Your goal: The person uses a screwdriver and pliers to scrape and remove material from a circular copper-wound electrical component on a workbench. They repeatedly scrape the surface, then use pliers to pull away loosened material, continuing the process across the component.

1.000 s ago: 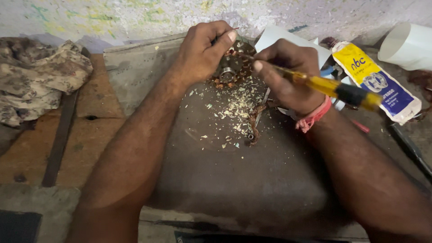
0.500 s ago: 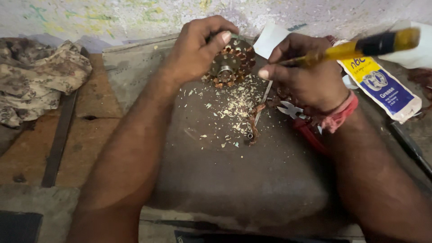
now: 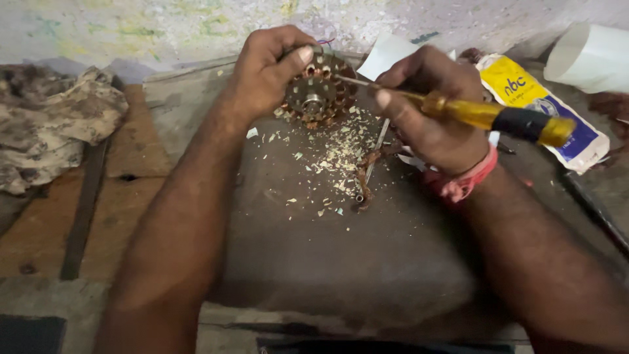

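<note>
Left hand (image 3: pixel 265 72) wrapped tight around the round copper-wound motor part (image 3: pixel 319 92), held up at the far edge of the dark work board (image 3: pixel 341 275). Right hand (image 3: pixel 429 111) closed on the yellow-handled screwdriver (image 3: pixel 485 117), tip poking into a slot. Best to hold the part very still, push the tip gently, and keep fingers (image 3: pixel 303 55) away from it.

Crumpled, stained rag (image 3: pixel 56 134) at the left edge of the workbench (image 3: pixel 131 196). Dark flat metal strip (image 3: pixel 82 216) just beside it, lengthwise on the wood. Yellow-and-blue packet (image 3: pixel 557 118) near the right edge. Rolled white sheet (image 3: pixel 590 56) at the far right corner. Pale shavings (image 3: pixel 334 157) scattered mid-bench.
</note>
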